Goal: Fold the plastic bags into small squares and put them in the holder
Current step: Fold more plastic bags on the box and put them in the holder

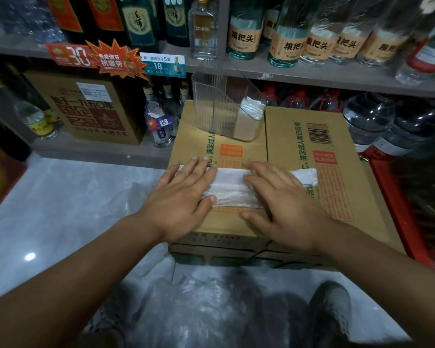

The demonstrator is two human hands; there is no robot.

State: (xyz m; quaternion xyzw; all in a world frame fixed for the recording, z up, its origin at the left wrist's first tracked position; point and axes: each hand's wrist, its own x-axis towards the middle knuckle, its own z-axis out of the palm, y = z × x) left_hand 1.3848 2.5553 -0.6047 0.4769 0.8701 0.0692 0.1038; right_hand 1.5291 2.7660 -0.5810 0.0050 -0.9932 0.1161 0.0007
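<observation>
Fingers of my left hand [183,194] and right hand [281,202] lie straight and spread, pressing flat on a plastic bag [232,189] folded into a long strip. The strip lies across a cardboard box [299,136]. Toward the box's far edge stands the clear holder [211,104], with folded bags [251,109] inside. Loose bags [199,305] lie on the floor.

A white, translucent bag [232,189] lies folded into a long flat strip, running left to right across the near part of a carton [281,136] top. The holder [211,101], clear ribbed plastic with a tall back and a lower right pocket, stands upright at the carton's far edge. In that pocket sit folded bags [252,108], white and stacked. Clear loose bags [186,310] lie crumpled on the floor [60,197].
</observation>
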